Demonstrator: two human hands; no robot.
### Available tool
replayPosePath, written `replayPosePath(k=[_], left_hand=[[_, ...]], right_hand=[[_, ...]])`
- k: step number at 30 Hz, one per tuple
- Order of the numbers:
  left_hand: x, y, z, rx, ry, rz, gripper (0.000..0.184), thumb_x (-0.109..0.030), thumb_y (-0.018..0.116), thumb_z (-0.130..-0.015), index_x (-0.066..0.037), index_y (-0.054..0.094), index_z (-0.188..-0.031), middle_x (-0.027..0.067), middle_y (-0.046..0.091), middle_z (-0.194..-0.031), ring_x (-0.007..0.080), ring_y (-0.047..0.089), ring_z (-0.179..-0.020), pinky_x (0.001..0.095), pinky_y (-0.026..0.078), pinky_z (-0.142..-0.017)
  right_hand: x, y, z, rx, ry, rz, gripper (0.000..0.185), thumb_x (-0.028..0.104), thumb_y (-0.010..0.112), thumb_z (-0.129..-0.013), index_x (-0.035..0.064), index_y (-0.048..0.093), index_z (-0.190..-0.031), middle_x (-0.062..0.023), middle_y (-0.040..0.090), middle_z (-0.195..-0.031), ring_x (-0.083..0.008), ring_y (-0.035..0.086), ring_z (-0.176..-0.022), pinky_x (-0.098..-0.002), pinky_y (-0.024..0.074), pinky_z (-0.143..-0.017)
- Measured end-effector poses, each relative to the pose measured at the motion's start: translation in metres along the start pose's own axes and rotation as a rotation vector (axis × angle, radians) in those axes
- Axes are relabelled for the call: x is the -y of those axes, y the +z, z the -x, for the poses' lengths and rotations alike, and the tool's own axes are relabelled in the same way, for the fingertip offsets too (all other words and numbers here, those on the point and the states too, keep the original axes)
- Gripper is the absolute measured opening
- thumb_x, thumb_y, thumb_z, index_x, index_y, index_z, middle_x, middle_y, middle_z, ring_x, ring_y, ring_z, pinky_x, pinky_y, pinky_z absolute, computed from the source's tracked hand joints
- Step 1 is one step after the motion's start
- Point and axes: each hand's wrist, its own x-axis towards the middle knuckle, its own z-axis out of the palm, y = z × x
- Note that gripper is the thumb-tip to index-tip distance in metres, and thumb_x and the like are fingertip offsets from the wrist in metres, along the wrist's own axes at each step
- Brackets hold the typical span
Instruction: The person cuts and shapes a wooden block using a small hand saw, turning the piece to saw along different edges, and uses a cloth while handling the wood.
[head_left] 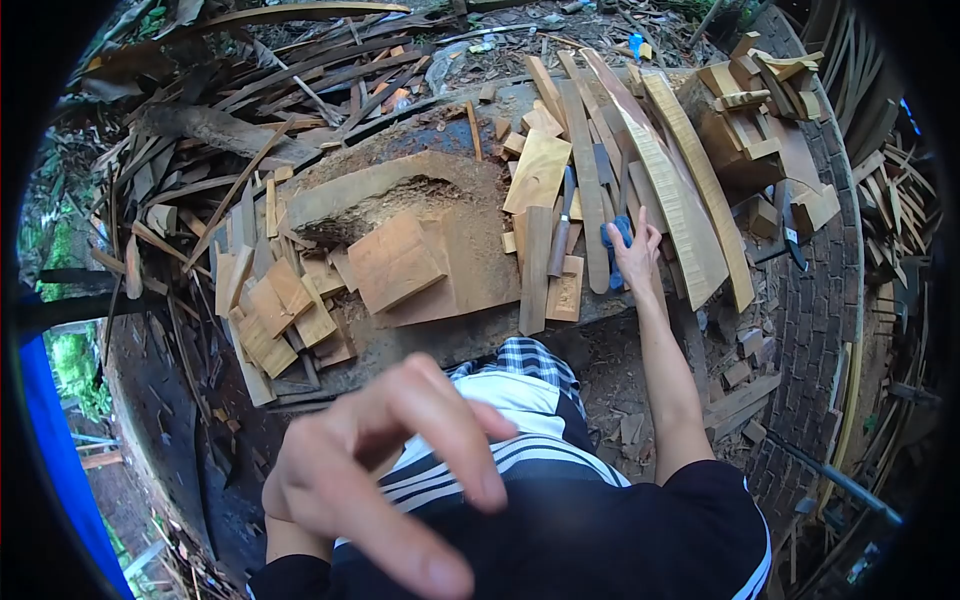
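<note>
Close to the camera, my left hand (385, 455) is raised in front of my body, its fingers bent and apart with nothing between them. My right hand (637, 250) reaches to the right part of the workbench, fingers spread, the thumb at a blue-handled tool (619, 238); whether it touches the handle I cannot tell. A tool with a brown wooden handle (558, 250) lies to the left, beside a narrow grey board (536, 270). Long curved planks (665, 185) lie just right of my hand. A small carved block (566, 290) sits near the bench edge.
A hollowed wood slab (400, 180) with a square block (397, 262) on it occupies the bench middle. Several offcuts (280, 300) are piled at left. A large block (735, 140) stands at right with wood pieces on top. Scrap wood (290, 90) heaps up behind the bench.
</note>
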Motion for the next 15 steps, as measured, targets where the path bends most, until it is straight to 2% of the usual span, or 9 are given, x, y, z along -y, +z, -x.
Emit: replayPosePath(k=[2, 3, 5, 6, 7, 9, 10, 13, 15], left_hand=[[-0.004, 0.002, -0.008, 0.160, 0.026, 0.154, 0.009, -0.024, 0.071, -0.091, -0.025, 0.073, -0.100, 0.0095, 0.059, -0.107, 0.0220, 0.051, -0.104, 0.0536, 0.047, -0.103], [0.005, 0.008, -0.012, 0.148, 0.022, 0.148, 0.009, -0.024, 0.071, -0.091, -0.025, 0.073, -0.100, 0.0095, 0.059, -0.107, 0.0220, 0.051, -0.104, 0.0536, 0.047, -0.103], [0.029, 0.029, -0.024, 0.036, 0.362, 0.240, 0.004, -0.019, 0.073, -0.089, -0.019, 0.073, -0.093, 0.0071, 0.057, -0.098, 0.0191, 0.050, -0.092, 0.0381, 0.047, -0.095], [0.025, 0.031, -0.030, 0.010, 0.349, 0.210, 0.014, -0.017, 0.081, -0.080, -0.018, 0.073, -0.091, 0.0062, 0.058, -0.095, 0.0182, 0.052, -0.090, 0.0364, 0.049, -0.093], [0.015, 0.033, -0.031, -0.008, 0.351, 0.202, 0.014, -0.017, 0.081, -0.080, -0.018, 0.073, -0.091, 0.0062, 0.058, -0.095, 0.0182, 0.052, -0.090, 0.0364, 0.049, -0.093], [-0.002, 0.035, -0.027, -0.099, 0.029, 0.216, 0.008, -0.015, 0.079, -0.082, -0.018, 0.076, -0.089, 0.0073, 0.059, -0.096, 0.0195, 0.053, -0.090, 0.0391, 0.047, -0.095], [0.001, 0.036, -0.028, -0.114, 0.033, 0.204, 0.008, -0.015, 0.079, -0.082, -0.018, 0.076, -0.089, 0.0073, 0.059, -0.096, 0.0195, 0.053, -0.090, 0.0391, 0.047, -0.095], [0.012, 0.033, -0.026, -0.113, 0.199, 0.196, 0.006, -0.021, 0.078, -0.083, -0.015, 0.076, -0.085, 0.0110, 0.058, -0.099, 0.0249, 0.051, -0.093, 0.0448, 0.044, -0.096], [0.001, 0.021, -0.011, -0.032, -0.072, 0.267, 0.021, -0.023, 0.064, -0.096, -0.027, 0.068, -0.116, 0.0107, 0.056, -0.116, 0.0242, 0.050, -0.110, 0.0669, 0.042, -0.100]], right_hand=[[0.001, 0.012, -0.001, -0.017, -0.076, 0.092, 0.073, 0.043, 0.065, -0.088, 0.0210, 0.036, -0.151, -0.0201, 0.038, -0.137, -0.0422, 0.039, -0.125, -0.0519, 0.0381, -0.102], [0.004, 0.017, 0.002, -0.004, -0.081, 0.088, 0.073, 0.043, 0.065, -0.088, 0.0210, 0.036, -0.151, -0.0201, 0.038, -0.137, -0.0422, 0.039, -0.125, -0.0519, 0.0381, -0.102], [0.014, 0.028, 0.018, 0.142, -0.060, 0.155, 0.070, 0.037, 0.065, -0.087, 0.0203, 0.039, -0.150, -0.0176, 0.040, -0.134, -0.0392, 0.041, -0.123, -0.0514, 0.0402, -0.099], [0.018, 0.034, 0.026, 0.182, -0.049, 0.137, 0.067, 0.033, 0.066, -0.086, 0.0199, 0.042, -0.148, -0.0159, 0.043, -0.130, -0.0371, 0.044, -0.117, -0.0513, 0.0419, -0.095], [0.013, 0.046, 0.033, 0.201, -0.108, 0.103, 0.066, 0.030, 0.066, -0.086, 0.0184, 0.044, -0.146, -0.0164, 0.046, -0.123, -0.0374, 0.047, -0.111, -0.0499, 0.0419, -0.095], [0.007, 0.067, 0.046, 0.259, -0.147, 0.062, 0.066, 0.027, 0.067, -0.085, 0.0167, 0.044, -0.147, -0.0174, 0.048, -0.119, -0.0381, 0.049, -0.108, -0.0481, 0.0417, -0.096], [0.004, 0.076, 0.050, 0.272, -0.161, 0.056, 0.066, 0.027, 0.067, -0.085, 0.0167, 0.044, -0.147, -0.0174, 0.048, -0.119, -0.0381, 0.049, -0.108, -0.0481, 0.0417, -0.096], [0.005, 0.093, 0.057, 0.325, -0.107, -0.021, 0.068, 0.026, 0.067, -0.085, 0.0148, 0.042, -0.148, -0.0177, 0.049, -0.117, -0.0382, 0.049, -0.108, -0.0465, 0.0409, -0.097], [0.010, 0.100, 0.055, 0.329, -0.022, -0.041, 0.073, 0.029, 0.067, -0.085, 0.0144, 0.037, -0.150, -0.0173, 0.049, -0.121, -0.0375, 0.048, -0.112, -0.0459, 0.0383, -0.102]])
